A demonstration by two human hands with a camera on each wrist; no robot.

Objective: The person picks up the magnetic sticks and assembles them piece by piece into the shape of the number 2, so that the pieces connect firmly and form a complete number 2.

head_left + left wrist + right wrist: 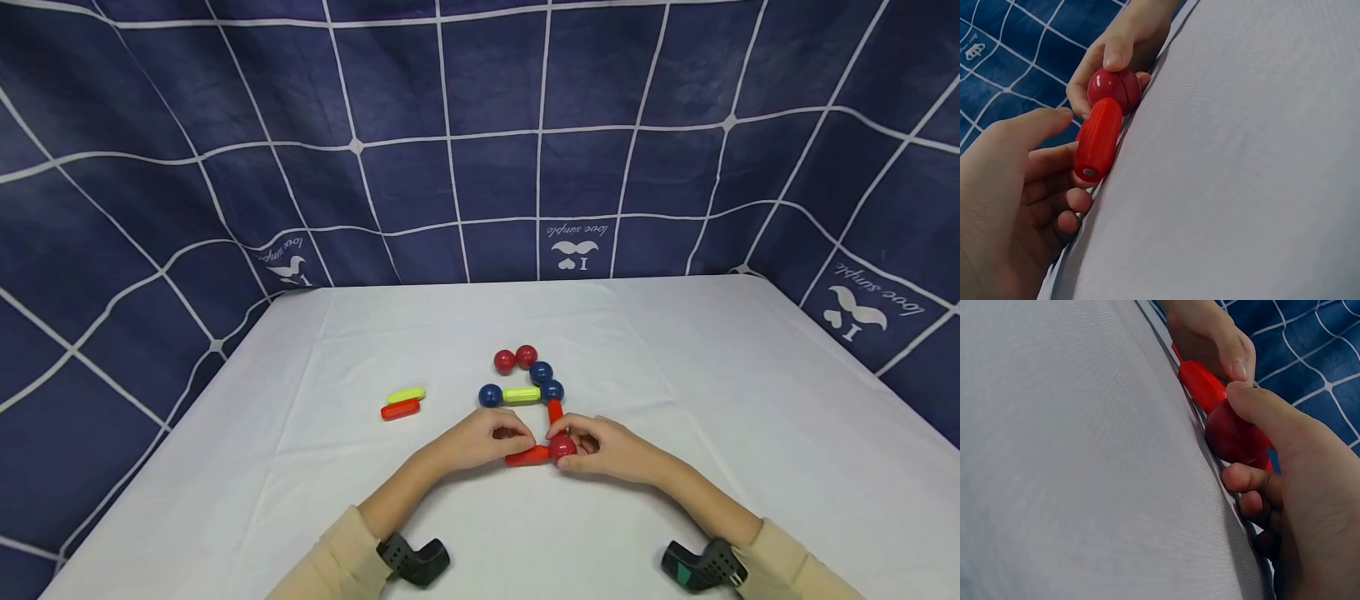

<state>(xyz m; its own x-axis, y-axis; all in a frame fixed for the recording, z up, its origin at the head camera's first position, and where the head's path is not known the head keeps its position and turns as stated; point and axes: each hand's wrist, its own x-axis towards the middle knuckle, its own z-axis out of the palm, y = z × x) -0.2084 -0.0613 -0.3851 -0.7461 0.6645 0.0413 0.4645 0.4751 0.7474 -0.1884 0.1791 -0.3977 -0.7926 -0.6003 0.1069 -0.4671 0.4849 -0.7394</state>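
Observation:
In the head view a red ball (562, 447) joins two red rods. One red rod (528, 456) points left from it, and another red rod (555, 411) runs up to a blue ball (552, 391). My right hand (611, 450) holds the red ball between thumb and fingers. Beside the left-pointing rod is my left hand (483, 437). The left wrist view shows its fingers touching that rod (1099, 140) from behind, while the thumb stands apart from it. From the right wrist view, the right thumb presses on the ball (1234, 432).
A yellow-green rod (521, 395) links the blue ball to another blue ball (491, 396). A third blue ball (541, 372) and two red balls (515, 358) lie behind. Leftward lie a loose yellow-green rod (406, 395) and red rod (401, 409) on the white tablecloth (330, 483).

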